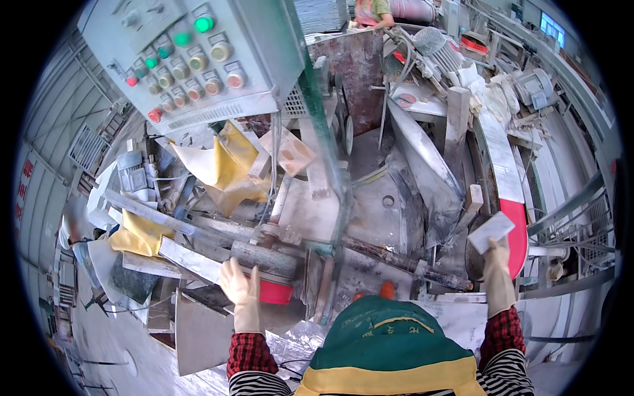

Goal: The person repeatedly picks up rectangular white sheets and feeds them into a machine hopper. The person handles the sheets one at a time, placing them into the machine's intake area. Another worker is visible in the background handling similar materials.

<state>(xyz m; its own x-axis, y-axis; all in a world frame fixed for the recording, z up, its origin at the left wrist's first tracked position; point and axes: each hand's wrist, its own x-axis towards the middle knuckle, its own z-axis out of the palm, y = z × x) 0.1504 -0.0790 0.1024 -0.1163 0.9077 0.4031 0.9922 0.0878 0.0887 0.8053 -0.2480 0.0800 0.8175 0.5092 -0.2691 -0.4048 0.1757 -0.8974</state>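
My right hand (498, 267), in a cream-coloured glove, grips a flat white rectangular tile (491, 231) by its near edge. The tile is held over the end of the right-hand conveyor belt (492, 148), beside its red end section (515, 241). On the other side, my left hand (242, 289) has its fingers apart and holds nothing. It is at the end of the left conveyor belt (191, 259), next to a grey roller (264, 259) and a red end piece (275, 292). Whether its fingertips touch the belt, I cannot tell.
A grey control cabinet (191, 72) with several round buttons stands ahead on the left. Yellow sheets (231, 165) drape over the machinery. A wooden post (457, 122) rises near the right belt. Two other people (373, 13) are in the background. My green apron (389, 336) fills the near middle.
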